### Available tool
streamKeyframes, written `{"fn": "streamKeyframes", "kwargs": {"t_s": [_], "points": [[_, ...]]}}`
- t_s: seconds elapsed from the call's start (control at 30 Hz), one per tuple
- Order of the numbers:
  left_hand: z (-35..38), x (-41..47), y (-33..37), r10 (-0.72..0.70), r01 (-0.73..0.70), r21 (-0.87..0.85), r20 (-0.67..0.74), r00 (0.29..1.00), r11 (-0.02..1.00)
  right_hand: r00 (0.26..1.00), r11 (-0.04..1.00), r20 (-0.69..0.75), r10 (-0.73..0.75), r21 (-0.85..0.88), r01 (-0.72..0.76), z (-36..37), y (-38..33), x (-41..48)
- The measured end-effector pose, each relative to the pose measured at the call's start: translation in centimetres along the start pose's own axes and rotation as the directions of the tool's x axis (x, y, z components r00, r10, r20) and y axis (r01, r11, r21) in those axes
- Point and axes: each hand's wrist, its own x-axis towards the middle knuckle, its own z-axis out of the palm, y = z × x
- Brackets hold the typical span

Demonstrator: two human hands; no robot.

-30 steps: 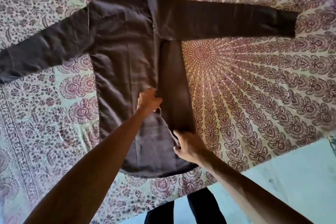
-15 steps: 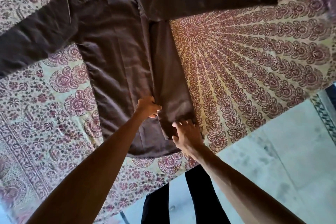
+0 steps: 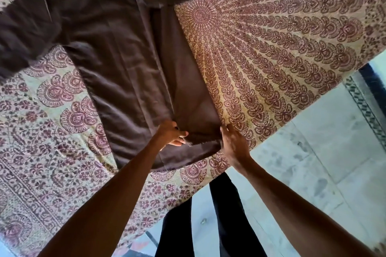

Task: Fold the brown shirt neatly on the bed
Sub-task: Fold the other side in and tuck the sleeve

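Note:
The brown shirt (image 3: 117, 64) lies spread flat on the bed (image 3: 271, 52), collar end away from me, both sleeves stretched out sideways. Its right side panel (image 3: 183, 81) is folded inward as a long strip over the body. My left hand (image 3: 171, 134) pinches the strip's inner edge near the hem. At the strip's outer corner, my right hand (image 3: 234, 144) grips the cloth, fingers curled around the hem edge. The collar and sleeve ends are cut off by the frame's top and left edges.
A cream bedspread with a maroon mandala print covers the bed; its near edge (image 3: 208, 175) runs diagonally just below the hem. Pale tiled floor (image 3: 313, 152) lies to the right. My dark trouser legs (image 3: 225, 215) stand against the bed.
Both hands slid down the folded strip toward the hem. The view tipped downward and moved closer, so the collar and right sleeve end left the frame.

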Motion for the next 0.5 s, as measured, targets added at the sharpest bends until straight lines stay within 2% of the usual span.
{"fn": "streamKeyframes", "kwargs": {"t_s": [0.1,0.23,0.3,0.37,0.4,0.43,0.47,0.5], "points": [[0.2,-0.1,0.0,-0.006,0.005,0.016,0.077,0.997,1.0,0.992,0.994,-0.07,0.107,0.031,-0.105,0.2,0.7,-0.7],[0.7,-0.1,0.3,-0.041,0.037,0.062,0.063,0.997,0.997,0.99,0.987,0.049,0.136,-0.096,-0.13,-0.1,1.1,-1.6],[0.5,-0.2,1.1,-0.139,0.106,0.246,0.121,0.983,0.963,0.974,0.985,0.175,0.144,-0.117,-0.124,-1.6,1.0,-0.5],[-0.6,-0.3,2.4,-0.305,0.182,0.511,0.167,0.938,0.84,0.934,0.981,0.334,0.13,-0.183,-0.071,-3.3,1.1,1.5],[-1.2,-0.1,3.5,-0.339,0.184,0.614,0.146,0.929,0.768,0.914,0.973,0.386,0.123,-0.226,-0.035,-4.2,1.4,2.7],[-1.8,-0.2,4.8,-0.303,0.159,0.682,0.095,0.948,0.714,0.909,0.968,0.4,0.113,-0.25,-0.011,-5.1,1.6,3.9],[-2.4,-0.1,6.3,-0.181,0.103,0.745,0.024,0.983,0.659,0.917,0.967,0.384,0.104,-0.254,-0.003,-6.0,1.8,5.3],[-2.9,-0.2,8.1,0.006,0.048,0.813,-0.064,0.998,0.58,0.932,0.971,0.349,0.098,-0.24,-0.012,-7.0,2.1,6.8]]}}
